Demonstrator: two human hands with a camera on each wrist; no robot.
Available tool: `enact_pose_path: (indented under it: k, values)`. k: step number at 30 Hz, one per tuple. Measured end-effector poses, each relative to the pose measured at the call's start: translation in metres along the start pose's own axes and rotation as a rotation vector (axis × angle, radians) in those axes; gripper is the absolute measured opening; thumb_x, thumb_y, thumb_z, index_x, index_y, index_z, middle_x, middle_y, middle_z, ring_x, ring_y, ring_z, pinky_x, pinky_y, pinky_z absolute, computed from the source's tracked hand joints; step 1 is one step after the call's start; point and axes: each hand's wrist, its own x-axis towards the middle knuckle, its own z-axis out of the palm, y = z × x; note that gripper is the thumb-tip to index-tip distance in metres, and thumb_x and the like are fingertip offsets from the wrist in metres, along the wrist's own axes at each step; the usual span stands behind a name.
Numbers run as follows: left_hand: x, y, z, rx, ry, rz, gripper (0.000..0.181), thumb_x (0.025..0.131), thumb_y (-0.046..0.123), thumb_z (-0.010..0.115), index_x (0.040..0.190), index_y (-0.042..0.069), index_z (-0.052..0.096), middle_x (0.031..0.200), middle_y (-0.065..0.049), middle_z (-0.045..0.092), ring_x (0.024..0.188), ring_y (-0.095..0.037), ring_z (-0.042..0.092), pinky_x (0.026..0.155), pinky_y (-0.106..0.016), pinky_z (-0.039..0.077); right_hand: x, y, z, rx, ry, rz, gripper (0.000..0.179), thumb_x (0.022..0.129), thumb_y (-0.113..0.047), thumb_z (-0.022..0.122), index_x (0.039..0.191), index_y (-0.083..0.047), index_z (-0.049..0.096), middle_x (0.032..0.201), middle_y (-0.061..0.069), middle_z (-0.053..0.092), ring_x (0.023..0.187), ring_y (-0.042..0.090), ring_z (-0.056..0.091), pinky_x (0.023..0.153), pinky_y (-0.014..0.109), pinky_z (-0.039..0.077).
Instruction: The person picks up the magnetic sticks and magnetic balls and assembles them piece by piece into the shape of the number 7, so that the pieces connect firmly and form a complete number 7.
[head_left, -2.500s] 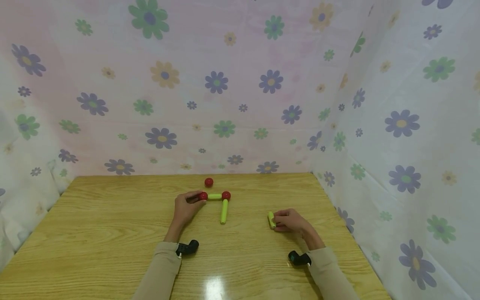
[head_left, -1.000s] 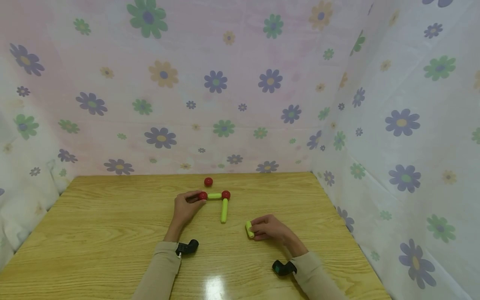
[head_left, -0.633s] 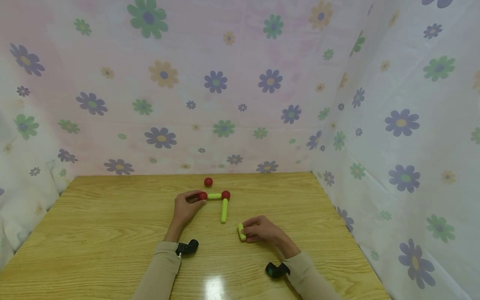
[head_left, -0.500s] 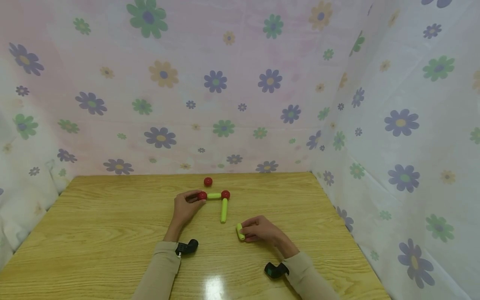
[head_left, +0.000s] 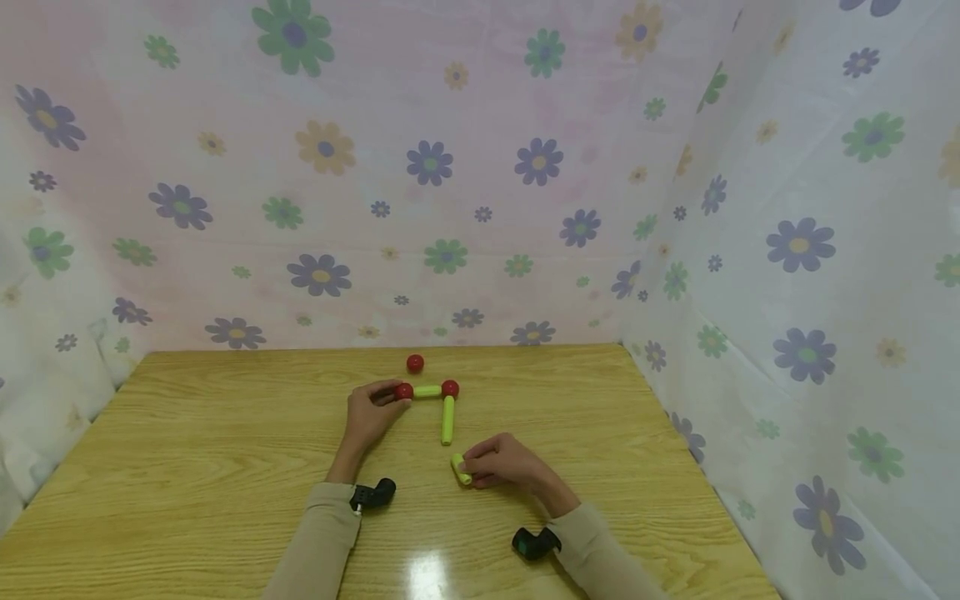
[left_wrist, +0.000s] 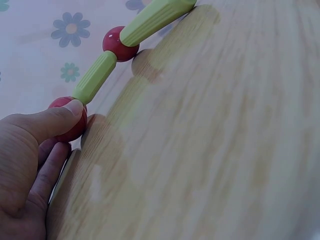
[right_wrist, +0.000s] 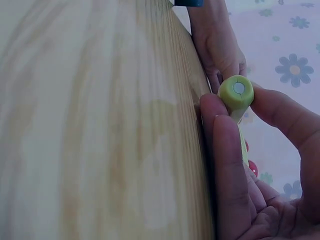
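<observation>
My left hand (head_left: 371, 414) pinches a red ball (head_left: 404, 391) between thumb and fingers; the left wrist view shows the thumb (left_wrist: 60, 118) pressed on it. From that ball a short yellow-green magnetic rod (head_left: 427, 391) runs right to a second red ball (head_left: 450, 388). A longer yellow-green rod (head_left: 447, 421) extends from the second ball toward the person. Just right of and below its near end, my right hand (head_left: 506, 462) pinches another yellow-green magnetic rod (head_left: 461, 470). That rod's end (right_wrist: 237, 91), with a silvery disc, faces the right wrist camera.
A loose red ball (head_left: 415, 363) lies behind the joined pieces, close to the table's back edge. The wooden table (head_left: 187, 467) is bordered by flowered cloth (head_left: 480, 242) at the back and sides. Black wrist cameras (head_left: 536, 544) sit at both cuffs.
My right hand has carried its rod leftward across the table, from well to the right to near the longer rod's free end. The left hand and the joined pieces have stayed in place.
</observation>
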Motion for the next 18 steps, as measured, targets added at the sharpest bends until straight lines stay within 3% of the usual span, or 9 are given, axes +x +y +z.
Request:
enact_pose_path:
  k: [8, 13, 18]
  values:
    - [0.013, -0.038, 0.003, -0.015, 0.042, 0.032, 0.043, 0.085, -0.001, 0.081, 0.125, -0.011, 0.067, 0.124, -0.033, 0.065, 0.114, -0.046, 0.066, 0.094, -0.036, 0.059, 0.006, -0.005, 0.015, -0.007, 0.021, 0.0, 0.03, 0.093, -0.018, 0.076, 0.113, 0.005, 0.073, 0.092, 0.008, 0.075, 0.076, 0.013, 0.072, 0.073, 0.029, 0.064]
    - [0.013, -0.04, 0.003, -0.01, 0.055, 0.032, 0.041, 0.084, 0.002, 0.082, 0.122, -0.007, 0.07, 0.121, -0.029, 0.067, 0.112, -0.042, 0.068, 0.089, -0.026, 0.06, 0.006, -0.007, 0.022, 0.033, 0.082, 0.014, 0.03, 0.092, -0.016, 0.077, 0.112, 0.006, 0.073, 0.094, 0.009, 0.075, 0.076, 0.013, 0.073, 0.072, 0.028, 0.063]
    - [0.013, -0.036, 0.003, -0.011, 0.05, 0.016, 0.041, 0.085, -0.003, 0.08, 0.123, -0.011, 0.068, 0.123, -0.033, 0.065, 0.114, -0.045, 0.066, 0.093, -0.033, 0.059, 0.008, -0.008, 0.029, 0.099, 0.13, 0.007, 0.03, 0.092, -0.014, 0.076, 0.11, 0.01, 0.073, 0.092, 0.01, 0.076, 0.078, 0.013, 0.073, 0.073, 0.028, 0.063]
